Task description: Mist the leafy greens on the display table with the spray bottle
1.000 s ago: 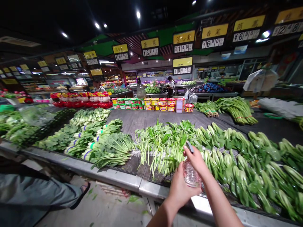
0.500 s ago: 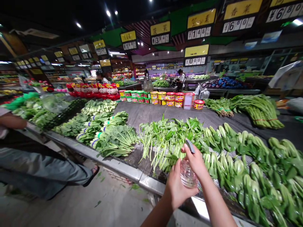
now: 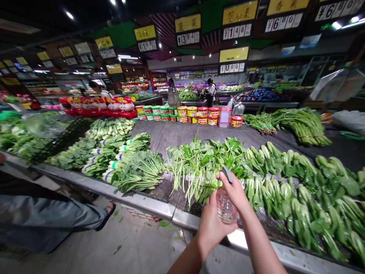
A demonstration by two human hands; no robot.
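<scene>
A clear plastic spray bottle [image 3: 225, 205] is held upright in front of me, just above the stall's metal edge. My left hand [image 3: 212, 224] cups its body from below and the left. My right hand [image 3: 235, 190] wraps its neck, fingers around the grey spray head [image 3: 227, 174]. The nozzle points toward loose leafy greens with pale stems [image 3: 199, 167]. Rows of bok choy [image 3: 299, 186] lie to the right of my hands.
Bundled greens [image 3: 125, 167] fill the stall's left side on a dark mesh surface [image 3: 176, 135]. Coloured tubs [image 3: 188, 114] line the back. Another person's leg in grey trousers [image 3: 42, 220] stretches in from the left. A metal rim [image 3: 137, 205] edges the stall.
Both hands keep their hold on the bottle. The view has swung slightly, and the person on the left has shifted a little further left.
</scene>
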